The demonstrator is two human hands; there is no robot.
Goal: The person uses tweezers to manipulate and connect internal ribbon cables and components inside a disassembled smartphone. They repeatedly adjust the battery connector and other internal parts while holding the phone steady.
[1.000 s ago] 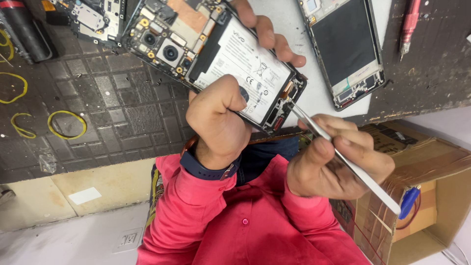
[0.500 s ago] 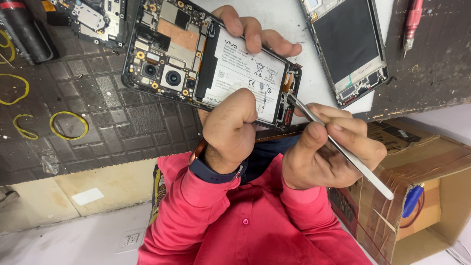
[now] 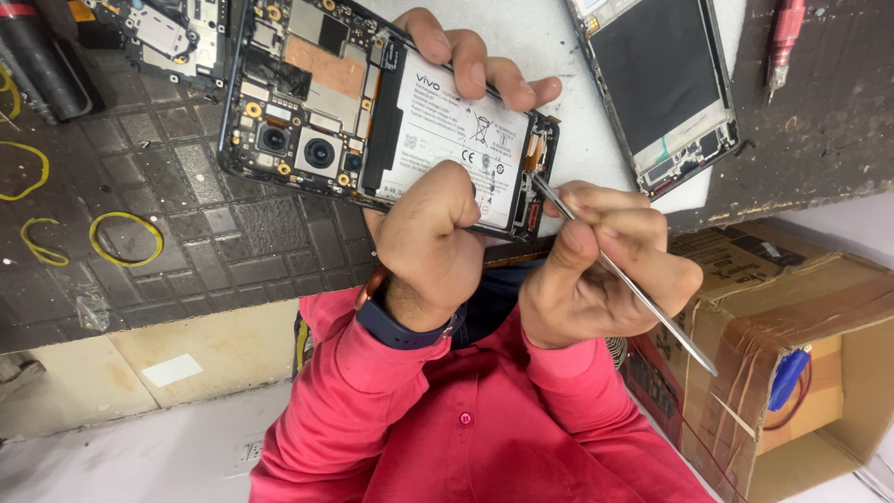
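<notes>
Head view, taken left to right: yellow rubber bands [image 3: 126, 237] are seen lying on the dark gridded mat [image 3: 214, 242] at the left of the frame, with a dark cylinder [image 3: 37, 61] in the upper left corner. An opened phone [image 3: 386, 116] with its back removed is held above the mat at upper centre, its circuit board and two camera lenses to the left and its white-labelled battery [image 3: 456, 140] to the right. The phone is gripped by the left hand [image 3: 433, 247], thumb pressed on the battery's lower edge and fingers [image 3: 475, 65] wrapped over the far edge. A blue band [image 3: 400, 326] is worn on that wrist, above a pink-red shirt [image 3: 466, 428]. Right of centre, a thin metal tool [image 3: 624, 275] is pinched in the closed grip of the right hand [image 3: 596, 265], its tip set at the phone's right end beside the battery. A second phone frame [image 3: 661, 88] is laid on the surface at upper right, a red-handled tool [image 3: 785, 37] beside it. A taped cardboard box [image 3: 792, 326] is seen at lower right.
</notes>
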